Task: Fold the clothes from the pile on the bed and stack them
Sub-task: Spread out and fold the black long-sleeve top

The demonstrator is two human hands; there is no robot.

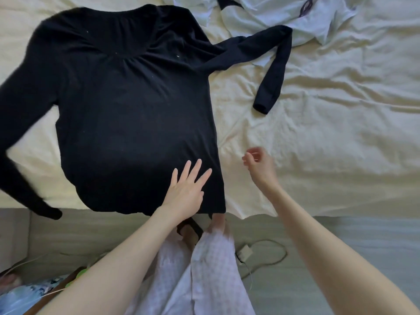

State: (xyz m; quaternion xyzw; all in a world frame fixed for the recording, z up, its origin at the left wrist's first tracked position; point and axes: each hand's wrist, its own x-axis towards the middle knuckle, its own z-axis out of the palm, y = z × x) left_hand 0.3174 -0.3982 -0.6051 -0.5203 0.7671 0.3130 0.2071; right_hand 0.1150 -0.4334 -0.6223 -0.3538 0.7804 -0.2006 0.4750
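Black top (127, 105) lies flat on the bed (318, 137), long axis running 12–6, neck at 12, hem at the near edge; L hand (185, 189) rests flat on the hem area w/ fingers straight & spread, gripping nothing. R hand (259, 164) hovers off the cloth at 3 o'clock of the hem, fingers loosely curled, empty. Its sleeve (275, 64) trails off toward 1–2 o'clock, so R hand is nearer & prob. the one to bring it in; pile (284, 14) waits at 12–1.

A black long-sleeved top (127, 105) lies on a cream bedsheet (318, 133), white clothes (272, 12) at the far edge.
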